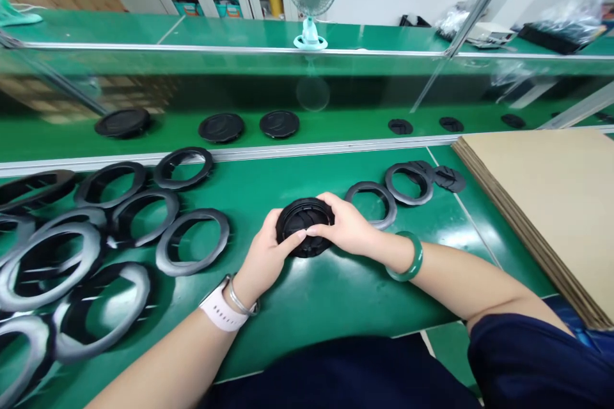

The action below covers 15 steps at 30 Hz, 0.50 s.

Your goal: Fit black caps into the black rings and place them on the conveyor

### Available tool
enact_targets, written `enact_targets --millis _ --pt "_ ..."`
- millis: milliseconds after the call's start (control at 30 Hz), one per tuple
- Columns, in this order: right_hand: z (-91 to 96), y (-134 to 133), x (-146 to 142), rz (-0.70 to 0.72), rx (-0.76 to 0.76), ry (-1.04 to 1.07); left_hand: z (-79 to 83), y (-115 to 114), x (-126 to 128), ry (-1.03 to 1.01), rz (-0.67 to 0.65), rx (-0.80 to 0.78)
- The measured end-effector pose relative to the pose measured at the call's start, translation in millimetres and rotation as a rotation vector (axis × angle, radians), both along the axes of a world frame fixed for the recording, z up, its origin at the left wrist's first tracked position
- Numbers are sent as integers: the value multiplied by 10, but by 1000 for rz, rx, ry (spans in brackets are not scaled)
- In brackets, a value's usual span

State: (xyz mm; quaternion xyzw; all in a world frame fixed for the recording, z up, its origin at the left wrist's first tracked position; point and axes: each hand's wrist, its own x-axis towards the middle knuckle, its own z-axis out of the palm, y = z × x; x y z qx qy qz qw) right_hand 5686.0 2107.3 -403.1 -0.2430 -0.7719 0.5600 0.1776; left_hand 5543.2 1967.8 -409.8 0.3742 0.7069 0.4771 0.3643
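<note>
A round black plastic assembly point(303, 220) rests on the green table point(311, 294) in front of me. Both hands hold it. My left hand point(266, 255) grips its near left edge, with the forefinger stretched across its face. Curled over its right rim is my right hand point(346, 225). A white watch and a bangle are on my left wrist, a green bracelet on my right.
Several black plastic rings point(192, 241) lie spread over the table's left side. Two rings point(407, 182) and a small black piece point(449, 179) lie to the right. Finished black discs point(221, 127) ride the conveyor behind. A cardboard stack point(551, 204) sits at right.
</note>
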Motion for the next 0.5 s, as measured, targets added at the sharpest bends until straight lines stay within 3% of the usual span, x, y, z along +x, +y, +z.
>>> enact_targets --millis 200,333,400,500 --pt "53 -7 -32 -45 25 41 -12 5 -2 20 4 66" --pt "289 385 37 -247 -131 298 41 15 142 -194 -94 197" --pt "413 659 121 -403 -315 490 91 80 300 -13 -213 180" --pt "531 975 239 -522 -592 625 158 288 606 523 -476 192"
